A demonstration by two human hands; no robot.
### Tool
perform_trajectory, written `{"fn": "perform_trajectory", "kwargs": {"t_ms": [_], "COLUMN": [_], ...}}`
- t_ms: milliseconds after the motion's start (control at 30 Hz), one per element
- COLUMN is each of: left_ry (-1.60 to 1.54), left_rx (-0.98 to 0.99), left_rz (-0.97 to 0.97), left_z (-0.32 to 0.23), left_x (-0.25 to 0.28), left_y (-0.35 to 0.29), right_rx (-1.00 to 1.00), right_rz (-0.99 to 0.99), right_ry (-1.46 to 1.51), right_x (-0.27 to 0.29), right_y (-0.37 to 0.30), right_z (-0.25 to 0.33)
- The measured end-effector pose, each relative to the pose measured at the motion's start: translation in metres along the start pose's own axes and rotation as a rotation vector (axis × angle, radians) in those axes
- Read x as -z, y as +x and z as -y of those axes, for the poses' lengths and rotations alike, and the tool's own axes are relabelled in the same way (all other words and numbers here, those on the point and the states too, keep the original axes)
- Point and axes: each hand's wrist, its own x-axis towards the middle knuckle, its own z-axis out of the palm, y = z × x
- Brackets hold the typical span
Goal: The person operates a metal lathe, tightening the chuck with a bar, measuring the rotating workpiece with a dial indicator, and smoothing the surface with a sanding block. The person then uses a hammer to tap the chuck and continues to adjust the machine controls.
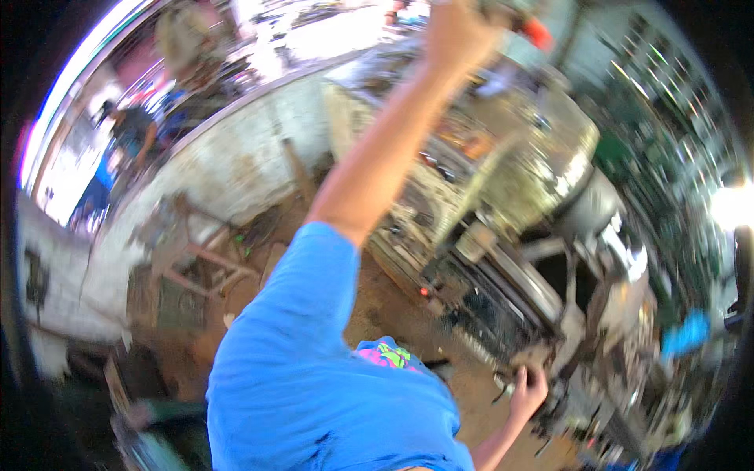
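Note:
My left arm stretches up and away in a blue sleeve. At the top edge my left hand (462,35) is closed, blurred by motion and partly cut off. It is at a dark thing with a red-orange end (537,34), whose kind I cannot make out. Below stands a worn, yellowish-green metal machine (542,161) with a long dark bed (503,306). Low on the right, my right hand (529,386) has its fingers curled beside the machine's lower parts, close to a small shiny metal piece (500,382). Whatever its fingers may hold is hidden.
A low whitewashed wall (243,153) runs behind the machine, with a wooden frame (208,267) before it. Beyond the wall on the left, a person (129,133) bends forward. Racks of metal parts (667,102) and a blue cloth-like thing (686,333) are at the right.

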Motion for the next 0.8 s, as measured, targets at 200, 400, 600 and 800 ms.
{"fn": "perform_trajectory", "kwargs": {"t_ms": [200,400,600,800], "left_ry": [0.159,0.448,0.842,0.198], "left_rx": [-0.068,-0.123,-0.110,-0.139], "left_rz": [-0.117,-0.073,0.631,0.388], "left_z": [0.015,0.105,0.137,0.046], "left_x": [-0.014,-0.050,-0.056,-0.111], "left_y": [-0.019,0.034,-0.019,-0.231], "right_rx": [-0.373,-0.341,-0.420,-0.509], "right_rz": [-0.039,-0.063,-0.104,0.019], "right_ry": [-0.016,0.059,-0.004,-0.104], "right_x": [-0.007,0.030,0.038,0.071], "right_y": [-0.064,-0.101,-0.146,-0.192], "right_z": [-0.030,-0.057,-0.057,-0.093]}}
